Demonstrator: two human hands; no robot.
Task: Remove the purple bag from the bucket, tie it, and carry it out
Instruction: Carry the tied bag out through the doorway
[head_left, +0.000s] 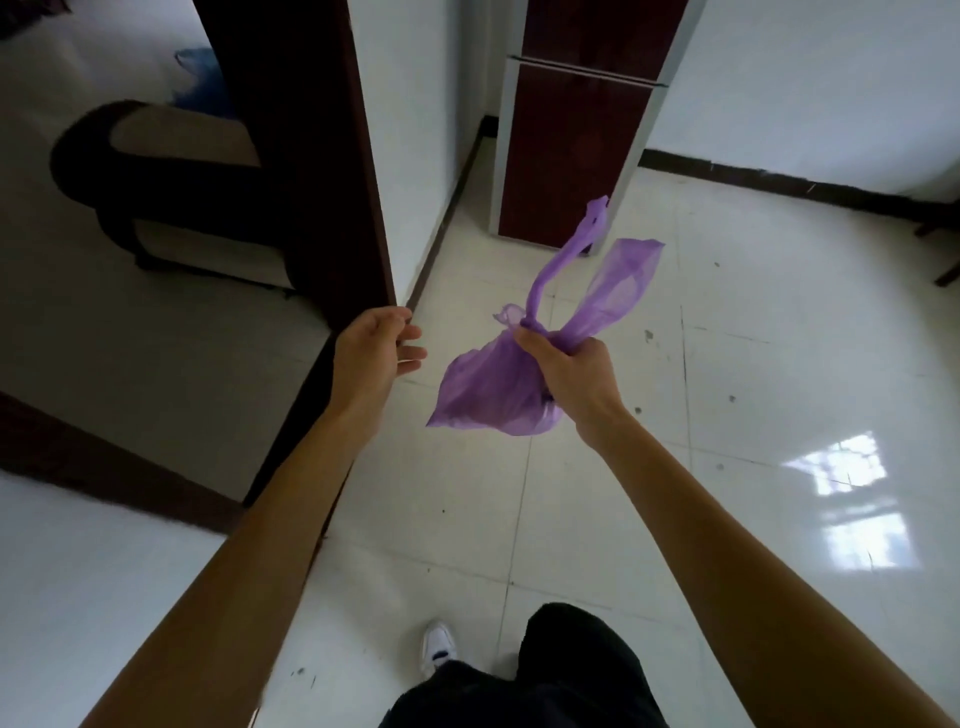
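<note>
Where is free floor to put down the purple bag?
Bare tiled floor lies right of the purple bag, between the cabinet and the window glare. Tighter on the left: door frame and sofa. The right hand holds the bag.

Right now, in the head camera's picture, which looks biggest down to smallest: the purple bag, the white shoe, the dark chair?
1. dark chair, though it is partly hidden by the door frame
2. purple bag, held in the right hand
3. white shoe

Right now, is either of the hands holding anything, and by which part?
The right hand grips the purple bag at its knotted neck, tails sticking up. The left hand is open and empty.
</note>
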